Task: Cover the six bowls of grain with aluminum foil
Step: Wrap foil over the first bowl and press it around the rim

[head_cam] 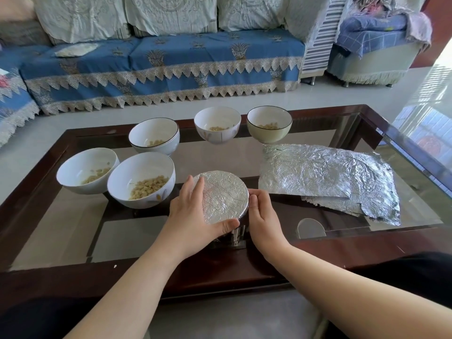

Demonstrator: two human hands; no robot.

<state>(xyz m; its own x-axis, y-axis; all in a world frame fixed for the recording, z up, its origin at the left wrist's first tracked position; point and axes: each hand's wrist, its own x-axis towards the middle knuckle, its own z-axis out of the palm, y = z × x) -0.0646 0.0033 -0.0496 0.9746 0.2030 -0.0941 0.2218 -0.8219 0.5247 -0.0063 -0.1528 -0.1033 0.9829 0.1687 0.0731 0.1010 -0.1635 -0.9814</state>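
A bowl with foil stretched flat over its top (223, 195) stands near the front of the glass table (244, 155). My left hand (193, 216) wraps its left and front side, fingers pressed on the foil rim. My right hand (263, 216) cups its right side. Several uncovered white bowls hold grain: two at the left (85, 167) (140, 177), one behind them (154, 135), and two at the back (217, 124) (269, 123). A stack of crinkled foil sheets (325, 177) lies flat to the right.
The table has a dark wooden frame (220, 272) around the glass. A blue-covered sofa (159, 67) runs behind it, and an armchair (376, 45) stands at the back right. Pale floor tiles surround the table.
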